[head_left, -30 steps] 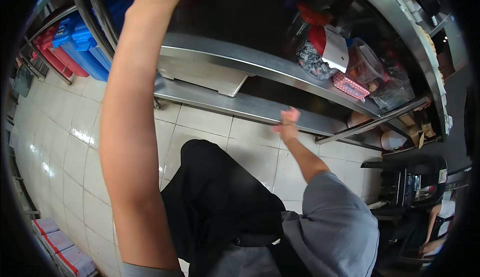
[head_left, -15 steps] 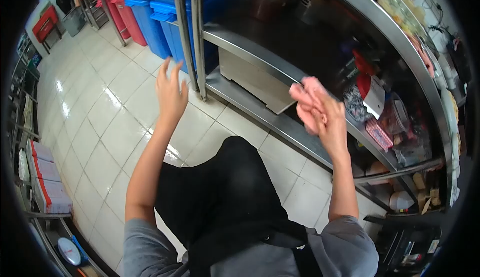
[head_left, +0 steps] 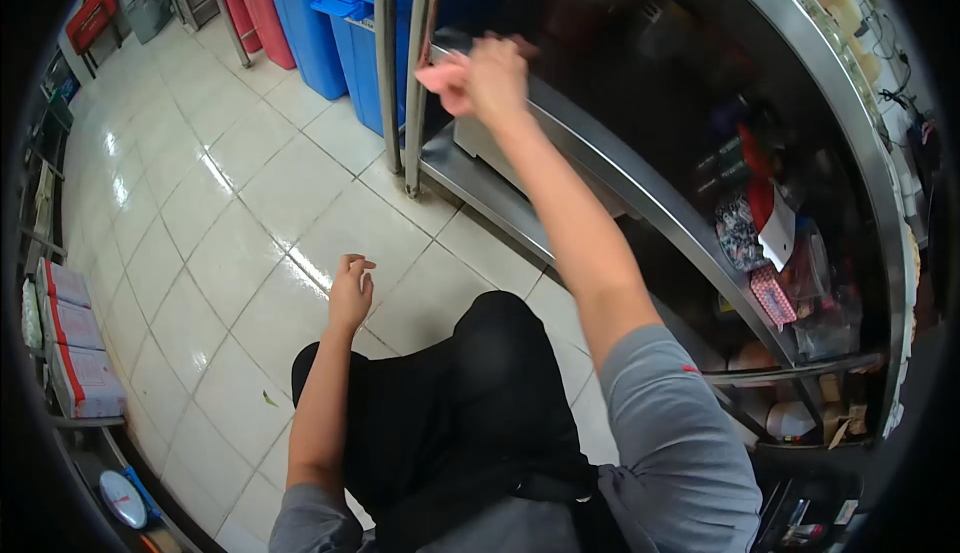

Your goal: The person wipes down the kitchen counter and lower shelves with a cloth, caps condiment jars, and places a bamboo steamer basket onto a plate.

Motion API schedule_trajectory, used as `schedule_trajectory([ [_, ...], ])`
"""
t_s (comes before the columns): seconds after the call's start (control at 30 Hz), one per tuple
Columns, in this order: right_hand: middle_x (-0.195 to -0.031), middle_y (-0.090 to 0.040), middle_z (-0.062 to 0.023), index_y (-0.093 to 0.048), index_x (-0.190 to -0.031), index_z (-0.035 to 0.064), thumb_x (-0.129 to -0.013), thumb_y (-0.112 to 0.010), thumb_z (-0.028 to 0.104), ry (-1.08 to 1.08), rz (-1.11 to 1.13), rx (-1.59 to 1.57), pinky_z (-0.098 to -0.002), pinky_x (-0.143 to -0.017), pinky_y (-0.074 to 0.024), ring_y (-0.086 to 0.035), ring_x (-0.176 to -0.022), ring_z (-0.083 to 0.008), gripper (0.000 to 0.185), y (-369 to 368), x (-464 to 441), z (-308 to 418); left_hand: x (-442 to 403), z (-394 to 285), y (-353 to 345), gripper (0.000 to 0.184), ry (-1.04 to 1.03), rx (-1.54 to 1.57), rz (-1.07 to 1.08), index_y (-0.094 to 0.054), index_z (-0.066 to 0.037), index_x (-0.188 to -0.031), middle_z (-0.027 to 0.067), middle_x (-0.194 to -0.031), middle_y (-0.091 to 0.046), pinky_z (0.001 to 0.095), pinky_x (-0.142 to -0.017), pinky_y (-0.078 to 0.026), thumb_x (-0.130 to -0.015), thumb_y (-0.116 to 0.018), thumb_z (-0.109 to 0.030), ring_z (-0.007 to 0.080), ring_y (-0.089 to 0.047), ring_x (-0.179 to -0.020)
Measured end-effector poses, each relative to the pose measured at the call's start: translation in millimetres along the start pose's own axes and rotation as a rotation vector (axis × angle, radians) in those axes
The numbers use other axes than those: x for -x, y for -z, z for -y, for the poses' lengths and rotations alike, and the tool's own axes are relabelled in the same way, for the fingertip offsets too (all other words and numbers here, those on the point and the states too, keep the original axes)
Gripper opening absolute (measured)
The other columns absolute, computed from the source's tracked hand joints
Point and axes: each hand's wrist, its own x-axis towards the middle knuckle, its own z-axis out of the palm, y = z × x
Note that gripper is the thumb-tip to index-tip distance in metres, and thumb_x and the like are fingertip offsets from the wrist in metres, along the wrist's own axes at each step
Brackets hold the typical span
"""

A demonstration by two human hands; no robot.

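My right hand (head_left: 497, 81) is closed around a pink cloth (head_left: 448, 83), a folded end of which sticks out to the left. That hand is stretched far forward at the left end of the steel shelf (head_left: 590, 148), close to its upright legs, and slightly blurred. Whether the cloth touches the metal, I cannot tell. Over the floor in front of my knees hangs my left hand (head_left: 351, 291), empty, with its fingers loosely bent and apart.
Blue bins (head_left: 352, 63) and red bins (head_left: 262, 13) stand beyond the shelf's legs. A pink patterned box (head_left: 772, 296) and bagged items lie on the shelf at right. White cartons (head_left: 88, 381) and a dial scale (head_left: 123, 499) are at left. The tiled floor (head_left: 200, 243) is shiny.
My right hand has swung forward and left with the pink cloth, to the shelf's left end. My left hand has dropped back toward my knees, its fingers more bent.
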Motion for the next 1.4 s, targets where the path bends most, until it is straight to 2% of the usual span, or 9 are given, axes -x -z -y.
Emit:
schedule_trajectory([
  [0.23,-0.127,-0.061,-0.0081,-0.066,-0.114,0.0084,-0.085,-0.059,0.023,0.134,-0.214,-0.277,-0.0398,-0.085,-0.0467,-0.057,-0.103,-0.0261,0.033,35.5,39.3,-17.2,-3.3,27.2,-10.9,0.016,0.124,-0.002,0.088,-0.065,-0.005,-0.097,0.0141,-0.104,-0.059,0.042,-0.074,-0.051,-0.084,-0.057,0.0,0.0318,-0.063,-0.08],
  [0.47,-0.122,-0.064,-0.0063,-0.065,-0.125,0.014,-0.077,-0.063,0.002,-0.335,-0.009,-0.014,-0.0387,-0.082,-0.0476,-0.056,-0.087,-0.0298,0.049,142.4,166.8,-84.7,1.2,17.4,13.5,0.017,0.141,0.044,0.061,-0.066,-0.006,-0.097,0.0138,-0.102,-0.06,0.0414,-0.075,-0.051,-0.084,-0.056,-0.002,0.031,-0.063,-0.079],
  [0.63,-0.114,-0.064,-0.0111,-0.07,-0.111,0.0107,-0.076,-0.065,0.001,-0.079,-0.099,-0.278,-0.0384,-0.09,-0.0467,-0.056,-0.106,-0.0303,0.037,80.9,87.3,-52.4,1.0,9.8,9.5,0.016,0.123,0.092,0.134,-0.065,-0.005,-0.098,0.0156,-0.1,-0.06,0.0414,-0.078,-0.051,-0.086,-0.055,-0.005,0.0331,-0.063,-0.086],
  [0.7,-0.098,-0.07,-0.0158,-0.072,-0.099,0.0045,-0.079,-0.061,0.002,-0.353,-0.027,-0.791,-0.0398,-0.081,-0.0517,-0.066,-0.092,-0.0313,0.024,49.4,24.5,-47.0,4.3,2.4,7.2,0.014,0.077,0.089,0.162,-0.065,-0.006,-0.098,0.0145,-0.098,-0.06,0.0426,-0.076,-0.051,-0.087,-0.056,-0.005,0.034,-0.063,-0.085],
  [0.83,-0.097,-0.065,-0.0294,-0.067,-0.095,-0.0022,-0.089,-0.055,0.043,-0.344,-0.39,-0.845,-0.0492,-0.076,-0.0497,-0.064,-0.091,-0.0428,0.047,73.9,-112.8,-28.6,8.6,-13.3,8.7,0.014,0.091,0.084,0.23,-0.065,-0.007,-0.099,0.0142,-0.098,-0.06,0.043,-0.075,-0.051,-0.087,-0.056,-0.006,0.0344,-0.062,-0.085],
  [0.93,-0.093,-0.072,-0.0136,-0.067,-0.112,0.0067,-0.092,-0.062,0.038,-0.433,-0.058,-1.394,-0.0318,-0.069,-0.0517,-0.068,-0.077,-0.0288,0.038,63.3,-182.0,0.2,10.9,-28.5,16.6,0.014,0.105,0.102,0.259,-0.064,-0.006,-0.1,0.0136,-0.096,-0.061,0.0431,-0.075,-0.051,-0.088,-0.056,-0.008,0.0348,-0.062,-0.085],
  [1.07,-0.094,-0.066,-0.028,-0.053,-0.107,-0.0011,-0.085,-0.064,0.042,-0.201,-0.37,-0.666,-0.0483,-0.078,-0.0499,-0.062,-0.093,-0.0451,0.05,7.0,-155.0,28.3,21.3,-50.1,29.1,0.015,0.059,0.021,0.372,-0.064,-0.007,-0.103,0.014,-0.101,-0.062,0.0424,-0.078,-0.051,-0.09,-0.056,-0.01,0.0341,-0.063,-0.089],
  [1.23,-0.108,-0.063,-0.0197,-0.057,-0.11,0.0057,-0.084,-0.059,0.013,-0.368,-0.202,-0.746,-0.0473,-0.088,-0.0465,-0.058,-0.104,-0.0402,0.027,4.9,-96.5,59.9,49.4,-76.4,25.5,0.017,0.174,0.175,0.43,-0.063,-0.008,-0.105,0.0144,-0.101,-0.063,0.0425,-0.079,-0.051,-0.091,-0.055,-0.013,0.034,-0.063,-0.091],
  [1.4,-0.115,-0.056,-0.0177,-0.047,-0.131,0.0034,-0.083,-0.059,0.01,-0.208,0.07,-0.35,-0.0458,-0.086,-0.0474,-0.053,-0.105,-0.0377,0.05,-8.3,-47.6,53.2,68.1,-104.7,26.9,0.018,0.362,0.235,0.435,-0.063,-0.005,-0.103,0.0179,-0.101,-0.063,0.0475,-0.079,-0.05,-0.088,-0.053,-0.009,0.0387,-0.062,-0.091],
])
